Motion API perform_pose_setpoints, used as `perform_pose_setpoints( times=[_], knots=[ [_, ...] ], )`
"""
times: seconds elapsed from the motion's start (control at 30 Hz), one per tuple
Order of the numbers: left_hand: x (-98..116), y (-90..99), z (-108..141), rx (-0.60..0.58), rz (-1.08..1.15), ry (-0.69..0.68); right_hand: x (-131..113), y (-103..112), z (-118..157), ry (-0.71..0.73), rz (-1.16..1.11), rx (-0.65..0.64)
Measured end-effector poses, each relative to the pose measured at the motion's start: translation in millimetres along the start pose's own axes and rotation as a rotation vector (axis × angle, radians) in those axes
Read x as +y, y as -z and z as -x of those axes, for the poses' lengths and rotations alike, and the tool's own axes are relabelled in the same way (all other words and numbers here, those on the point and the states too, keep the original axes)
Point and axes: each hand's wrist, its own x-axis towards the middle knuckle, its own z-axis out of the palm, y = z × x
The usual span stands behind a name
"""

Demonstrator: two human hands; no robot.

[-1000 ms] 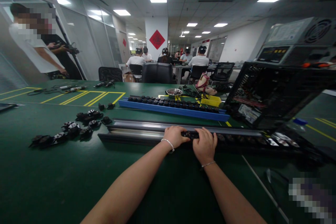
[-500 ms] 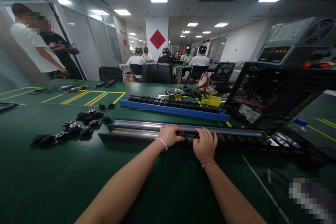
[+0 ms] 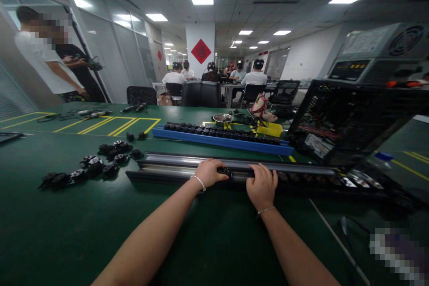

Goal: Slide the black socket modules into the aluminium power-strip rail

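Observation:
My left hand (image 3: 210,173) pinches a small black plastic part (image 3: 225,172) between thumb and fingers, at the metal channel of the long rail (image 3: 167,173). A short bare stretch of channel separates it from my right hand (image 3: 262,184). That hand is closed over the same rail, its fingers curled down; what lies under them is mostly hidden. To its right, a row of black parts (image 3: 301,178) sits in the rail. Right behind runs a second metal channel (image 3: 174,159). On the left of the green table, several similar black parts (image 3: 95,165) lie in a loose pile.
A blue rail (image 3: 221,141) filled with black parts lies farther back. Behind it are a metal bowl (image 3: 223,118) and a yellow tray (image 3: 270,130). An open computer case (image 3: 351,120) stands at right. Two people stand at left; others sit in the background.
My left hand has slid a little to the left along the rail with the black part, widening the gap between the hands. The right hand has stayed in place.

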Motion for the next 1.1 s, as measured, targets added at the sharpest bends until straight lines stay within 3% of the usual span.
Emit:
perform_pose_setpoints(
  times=[1.1],
  knots=[
    [-40, 18.6, 15, 0.014, 0.067, -0.021, 0, 1, 0, -0.02, 0.003, -0.022]
  ],
)
